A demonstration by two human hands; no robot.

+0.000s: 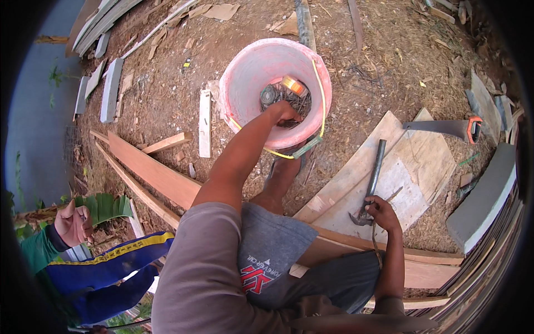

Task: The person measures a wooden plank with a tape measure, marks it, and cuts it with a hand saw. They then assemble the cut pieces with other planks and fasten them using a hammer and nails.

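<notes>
A pink bucket (pixel 236 72) with a yellow handle stands on the ground ahead of me. Inside it lie nails (pixel 303 104), a grey roll (pixel 269 96) and an orange-and-yellow round item (pixel 293 85). My left hand (pixel 286 113) reaches down among the nails, its fingers curled; the fingertips are hidden, so what they pinch does not show. At the right, my right hand (pixel 380 214) is closed around a claw hammer (pixel 376 170) close to its head, the dark handle pointing away from me. A thin strip (pixel 395 194) sticks out beside that hand.
A handsaw (pixel 442 128) with an orange-and-black grip lies on boards (pixel 397 167) at the right. Long planks (pixel 156 170) lie at the left, and more timber is under my legs. At the lower left is another person's hand (pixel 73 224). A grey block (pixel 483 200) rests far right.
</notes>
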